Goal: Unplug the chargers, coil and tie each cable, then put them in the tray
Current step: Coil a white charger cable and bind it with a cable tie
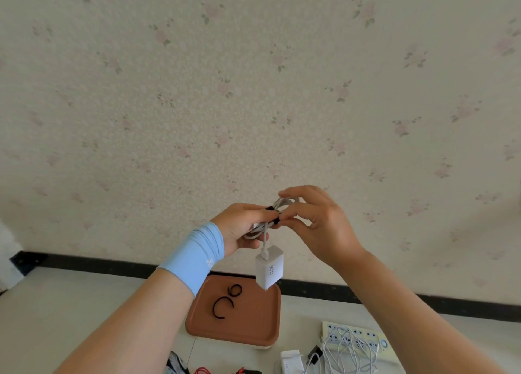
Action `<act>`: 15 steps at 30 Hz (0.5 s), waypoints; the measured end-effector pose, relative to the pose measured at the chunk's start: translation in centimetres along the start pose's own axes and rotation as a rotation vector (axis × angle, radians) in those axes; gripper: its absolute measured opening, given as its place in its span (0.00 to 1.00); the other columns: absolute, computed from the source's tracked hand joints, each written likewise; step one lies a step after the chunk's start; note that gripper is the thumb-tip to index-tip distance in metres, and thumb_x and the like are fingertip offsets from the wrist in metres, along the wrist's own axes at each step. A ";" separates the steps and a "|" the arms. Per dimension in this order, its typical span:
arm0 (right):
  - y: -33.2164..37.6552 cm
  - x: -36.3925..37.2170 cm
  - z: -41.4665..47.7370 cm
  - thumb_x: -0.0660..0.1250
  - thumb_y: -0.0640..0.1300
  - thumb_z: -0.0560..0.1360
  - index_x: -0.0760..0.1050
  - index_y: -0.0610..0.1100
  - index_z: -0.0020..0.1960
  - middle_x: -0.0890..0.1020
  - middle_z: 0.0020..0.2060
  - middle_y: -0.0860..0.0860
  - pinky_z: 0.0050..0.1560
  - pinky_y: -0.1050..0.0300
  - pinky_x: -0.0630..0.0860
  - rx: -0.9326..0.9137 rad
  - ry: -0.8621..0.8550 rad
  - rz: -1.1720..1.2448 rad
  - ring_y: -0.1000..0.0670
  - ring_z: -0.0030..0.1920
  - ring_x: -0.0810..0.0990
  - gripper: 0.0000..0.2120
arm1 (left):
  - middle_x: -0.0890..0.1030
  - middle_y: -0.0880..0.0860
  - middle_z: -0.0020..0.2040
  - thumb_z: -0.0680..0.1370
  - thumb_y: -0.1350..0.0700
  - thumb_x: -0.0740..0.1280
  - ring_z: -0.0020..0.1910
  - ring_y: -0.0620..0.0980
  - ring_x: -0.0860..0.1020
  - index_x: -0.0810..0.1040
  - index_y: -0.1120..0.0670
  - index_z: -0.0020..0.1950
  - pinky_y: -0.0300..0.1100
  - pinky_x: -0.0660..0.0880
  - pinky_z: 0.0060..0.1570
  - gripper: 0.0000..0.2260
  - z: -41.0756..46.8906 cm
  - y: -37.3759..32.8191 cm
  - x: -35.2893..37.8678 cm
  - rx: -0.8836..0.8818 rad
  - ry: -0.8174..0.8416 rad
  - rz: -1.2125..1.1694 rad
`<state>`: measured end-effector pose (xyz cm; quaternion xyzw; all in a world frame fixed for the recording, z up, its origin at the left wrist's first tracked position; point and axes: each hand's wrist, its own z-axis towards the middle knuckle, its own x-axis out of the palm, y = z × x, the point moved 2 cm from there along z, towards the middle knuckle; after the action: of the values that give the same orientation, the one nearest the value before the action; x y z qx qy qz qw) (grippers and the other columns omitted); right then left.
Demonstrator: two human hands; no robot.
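Both hands are raised in front of the wall with a coiled white cable [282,203] between them. My left hand [242,227] grips the coil from the left. My right hand [315,218] pinches a black tie [276,220] wrapped round the coil. A white charger block [269,270] marked 90W hangs from the cable below the hands. Under it, on the floor, sits a brown tray [253,325] holding two curled black ties [225,303].
A white power strip [363,338] lies at the lower right with loose white cables [346,351] draped over it and another white charger [291,361] beside it. Red cable [201,371] shows at the bottom edge. A black skirting board [84,261] runs along the wall.
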<state>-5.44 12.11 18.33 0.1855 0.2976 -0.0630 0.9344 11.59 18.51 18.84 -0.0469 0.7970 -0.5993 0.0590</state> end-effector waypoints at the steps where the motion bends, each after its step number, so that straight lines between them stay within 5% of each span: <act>1: 0.1 0.0 0.2 0.74 0.44 0.74 0.85 0.45 0.44 0.83 0.57 0.50 0.59 0.57 0.75 -0.041 -0.016 -0.039 0.50 0.59 0.78 0.04 | 0.84 0.53 0.41 0.77 0.54 0.70 0.30 0.44 0.76 0.83 0.58 0.49 0.35 0.73 0.25 0.08 0.0 0.1 0.1 -0.051 0.010 -0.098; 4: 0.1 0.1 0.5 0.69 0.46 0.77 0.84 0.43 0.45 0.82 0.55 0.49 0.60 0.51 0.74 -0.131 -0.007 -0.127 0.47 0.58 0.78 0.08 | 0.83 0.54 0.39 0.78 0.55 0.69 0.26 0.43 0.75 0.82 0.59 0.47 0.34 0.73 0.22 0.07 -0.1 0.1 0.2 -0.173 0.052 -0.338; 7: 0.1 0.6 0.6 0.68 0.44 0.78 0.83 0.43 0.46 0.82 0.55 0.48 0.62 0.52 0.72 -0.193 0.058 -0.158 0.49 0.58 0.77 0.07 | 0.83 0.55 0.42 0.77 0.55 0.70 0.27 0.44 0.76 0.81 0.60 0.51 0.34 0.75 0.24 0.08 -0.1 0.5 -0.1 -0.186 0.086 -0.332; 11: 0.1 0.8 0.4 0.66 0.46 0.79 0.82 0.43 0.46 0.83 0.54 0.50 0.61 0.54 0.74 -0.183 0.151 -0.148 0.50 0.54 0.79 0.08 | 0.81 0.52 0.39 0.75 0.53 0.72 0.33 0.46 0.77 0.83 0.58 0.49 0.38 0.77 0.31 0.09 -0.2 0.8 -0.4 -0.106 0.006 -0.076; 15: -0.1 0.5 0.3 0.76 0.45 0.73 0.82 0.49 0.45 0.82 0.51 0.56 0.59 0.60 0.72 -0.036 0.189 -0.047 0.58 0.52 0.78 0.03 | 0.83 0.47 0.38 0.76 0.50 0.72 0.37 0.45 0.79 0.86 0.50 0.51 0.38 0.75 0.38 0.08 0.0 0.9 -0.6 0.072 -0.003 0.193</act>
<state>-4.86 11.93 18.20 0.1670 0.3895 -0.0618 0.9036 12.17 18.82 17.95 0.0313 0.7758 -0.6189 0.1191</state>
